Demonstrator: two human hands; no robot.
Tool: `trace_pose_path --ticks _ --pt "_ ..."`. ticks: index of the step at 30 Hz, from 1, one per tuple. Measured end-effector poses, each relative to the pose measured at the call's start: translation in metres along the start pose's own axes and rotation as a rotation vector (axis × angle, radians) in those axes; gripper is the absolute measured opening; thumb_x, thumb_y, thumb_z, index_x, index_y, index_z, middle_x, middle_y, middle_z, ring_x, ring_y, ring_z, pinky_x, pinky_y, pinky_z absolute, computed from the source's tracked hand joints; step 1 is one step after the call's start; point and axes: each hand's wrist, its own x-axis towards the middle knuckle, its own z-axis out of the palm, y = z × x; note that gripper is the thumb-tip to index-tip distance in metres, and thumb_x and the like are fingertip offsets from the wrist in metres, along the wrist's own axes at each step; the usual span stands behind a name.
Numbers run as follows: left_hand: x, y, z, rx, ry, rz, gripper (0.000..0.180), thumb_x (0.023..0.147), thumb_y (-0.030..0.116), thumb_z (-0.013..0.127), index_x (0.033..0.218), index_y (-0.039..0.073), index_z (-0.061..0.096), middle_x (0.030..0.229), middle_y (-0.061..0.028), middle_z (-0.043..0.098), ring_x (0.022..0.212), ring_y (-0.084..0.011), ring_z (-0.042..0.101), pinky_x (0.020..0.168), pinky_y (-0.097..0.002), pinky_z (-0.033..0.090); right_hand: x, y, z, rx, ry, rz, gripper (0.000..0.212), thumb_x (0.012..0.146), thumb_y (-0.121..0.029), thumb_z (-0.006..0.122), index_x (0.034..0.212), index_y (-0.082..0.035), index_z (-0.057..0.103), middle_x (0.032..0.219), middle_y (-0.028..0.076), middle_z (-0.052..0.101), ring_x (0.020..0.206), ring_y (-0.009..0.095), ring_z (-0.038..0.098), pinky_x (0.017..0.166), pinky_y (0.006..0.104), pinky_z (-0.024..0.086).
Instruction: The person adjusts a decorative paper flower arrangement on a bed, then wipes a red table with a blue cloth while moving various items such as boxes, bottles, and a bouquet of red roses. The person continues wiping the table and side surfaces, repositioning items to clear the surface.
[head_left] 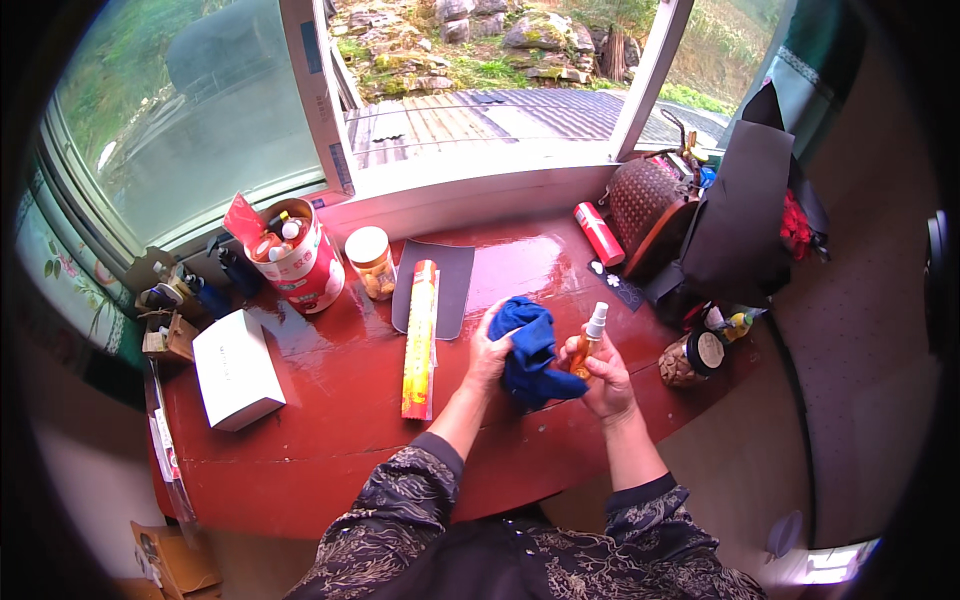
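My left hand (487, 352) grips a bunched dark blue cloth (530, 350) above the red table. Close beside it, my right hand (608, 383) is wrapped round a small amber spray bottle (583, 352) with a white pump top, held nearly upright. A loose end of the cloth hangs across toward the bottle and the right-hand fingers. Just left of my left hand, a long red and yellow tube-shaped pack (420, 345) lies on the table, its upper part resting on a dark grey mat (455, 280).
The glossy red table (320, 440) also bears a white box (236, 368), a red and white bucket (310, 262) of bottles, a lidded jar (371, 263), a red can (599, 234) and a black-lidded jar (691, 358). A brown bag (648, 205) stands by the window.
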Motion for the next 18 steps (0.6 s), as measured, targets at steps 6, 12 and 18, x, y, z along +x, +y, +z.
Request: trace_pose_path --ticks 6,12,18 --pt "-0.008 0.012 0.009 1.268 -0.135 0.077 0.069 0.073 0.042 0.076 0.132 0.014 0.053 0.134 -0.0233 0.048 0.125 -0.0384 0.045 0.105 -0.0426 0.036 0.03 -0.036 0.006 -0.448 0.01 -0.07 0.082 0.081 0.006 0.059 0.15 -0.021 0.022 0.1 0.01 0.06 0.081 0.017 0.061 0.074 0.0302 0.051" --pt "-0.028 0.054 -0.023 1.798 0.426 0.373 0.074 0.073 0.047 0.073 0.133 0.011 0.051 0.13 -0.0191 0.044 0.126 -0.0361 0.038 0.1 -0.0516 0.033 0.049 -0.042 -0.001 -0.526 0.022 -0.021 0.078 0.085 -0.001 0.061 0.15 -0.022 0.023 0.096 0.007 0.057 0.075 0.014 0.059 0.067 0.0274 0.049" --pt "-0.049 0.079 -0.092 1.574 0.43 0.026 0.049 0.08 0.02 0.07 0.124 0.003 0.056 0.094 -0.0118 0.067 0.078 -0.0295 0.067 0.07 -0.0415 0.054 0.08 -0.001 -0.001 -0.573 0.188 0.036 0.03 0.097 -0.019 0.053 0.123 -0.003 0.05 0.078 0.001 0.055 0.07 0.009 0.054 0.064 0.0225 0.043"
